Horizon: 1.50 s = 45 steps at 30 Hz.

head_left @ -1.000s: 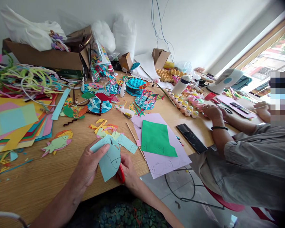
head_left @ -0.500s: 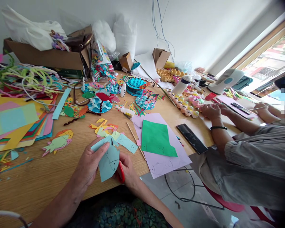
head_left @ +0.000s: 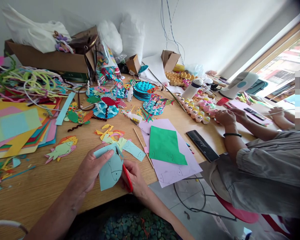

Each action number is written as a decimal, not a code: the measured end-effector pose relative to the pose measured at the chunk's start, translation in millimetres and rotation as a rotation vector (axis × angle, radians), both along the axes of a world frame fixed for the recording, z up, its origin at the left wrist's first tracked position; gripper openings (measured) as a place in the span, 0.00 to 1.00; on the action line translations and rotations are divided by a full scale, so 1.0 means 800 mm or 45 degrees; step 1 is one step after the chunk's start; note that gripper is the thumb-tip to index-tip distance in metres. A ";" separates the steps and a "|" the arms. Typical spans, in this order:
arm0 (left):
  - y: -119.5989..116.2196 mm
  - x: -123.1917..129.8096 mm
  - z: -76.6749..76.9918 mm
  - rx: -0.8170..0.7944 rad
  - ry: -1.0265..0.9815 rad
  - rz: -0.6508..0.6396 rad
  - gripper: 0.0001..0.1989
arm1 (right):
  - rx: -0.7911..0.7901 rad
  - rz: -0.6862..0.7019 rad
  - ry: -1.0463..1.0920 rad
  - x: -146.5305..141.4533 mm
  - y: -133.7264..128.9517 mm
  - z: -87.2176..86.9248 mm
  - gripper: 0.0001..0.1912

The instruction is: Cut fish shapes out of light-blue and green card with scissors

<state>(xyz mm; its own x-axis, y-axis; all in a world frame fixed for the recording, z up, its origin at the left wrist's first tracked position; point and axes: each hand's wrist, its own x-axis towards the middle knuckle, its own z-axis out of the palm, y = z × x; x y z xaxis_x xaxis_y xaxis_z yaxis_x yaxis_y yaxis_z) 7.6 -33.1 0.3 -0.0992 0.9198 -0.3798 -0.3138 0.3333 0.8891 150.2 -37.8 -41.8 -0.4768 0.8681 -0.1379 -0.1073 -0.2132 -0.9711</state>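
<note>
My left hand (head_left: pixel 91 166) pinches a light blue sheet of paper (head_left: pixel 106 178) with a fish outline drawn on it. Red-handled scissors (head_left: pixel 127 178) are in my right hand (head_left: pixel 135 176), their blades at the upper right edge of that paper, near the fish's tail. Just behind my hands lie a blue paper strip (head_left: pixel 133 150) with another drawn fish and a heap of yellow, green and orange paper offcuts (head_left: pixel 112 135). To the right, a green paper (head_left: pixel 163 143) with pencilled fish rests on a lilac sheet (head_left: pixel 190 170).
Cut-out paper fish (head_left: pixel 62 148) and stacked coloured paper (head_left: pixel 15 130) lie on the left. Decorated blue discs (head_left: pixel 105 110), glue bottles (head_left: pixel 130 93) and a wooden stick (head_left: pixel 143 148) are farther back. A black phone (head_left: pixel 202 145) lies beside a co-worker's hands (head_left: pixel 226 118) at right.
The blue paper has shifted slightly left and turned in my left hand. The scissors have moved up along its edge, and their blades now show at the paper's upper right.
</note>
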 end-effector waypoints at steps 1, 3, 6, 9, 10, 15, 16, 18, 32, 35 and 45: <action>0.000 -0.001 0.000 0.000 0.009 -0.013 0.18 | 0.006 -0.002 -0.006 0.000 0.000 0.000 0.25; 0.001 -0.004 0.001 0.011 0.023 -0.029 0.17 | 0.019 -0.010 -0.017 0.001 -0.001 -0.001 0.25; 0.003 -0.007 0.001 0.035 0.047 -0.051 0.17 | 0.006 -0.010 -0.027 0.000 -0.001 -0.002 0.26; 0.004 -0.010 0.003 0.000 0.075 -0.066 0.19 | -0.025 0.000 -0.033 0.000 -0.001 -0.002 0.26; 0.005 -0.011 0.004 -0.021 0.083 -0.077 0.20 | -0.035 0.006 -0.038 0.000 -0.001 -0.002 0.26; 0.005 -0.016 0.011 -0.106 0.093 -0.141 0.24 | -0.019 0.041 -0.042 0.004 0.000 0.000 0.26; 0.005 -0.017 0.012 -0.115 0.097 -0.143 0.25 | -0.016 0.050 -0.040 0.005 0.000 -0.001 0.25; 0.005 -0.019 0.014 -0.111 0.102 -0.161 0.25 | -0.027 0.070 -0.044 0.006 0.000 -0.002 0.24; 0.009 -0.026 0.008 -0.049 0.019 -0.321 0.19 | 0.007 0.079 -0.071 0.009 0.003 -0.003 0.24; 0.010 -0.029 0.007 -0.038 0.025 -0.350 0.17 | 0.021 0.097 -0.055 0.010 0.005 -0.002 0.24; 0.013 -0.037 0.010 -0.133 0.145 -0.453 0.14 | 0.047 0.251 -0.176 0.026 0.014 0.004 0.21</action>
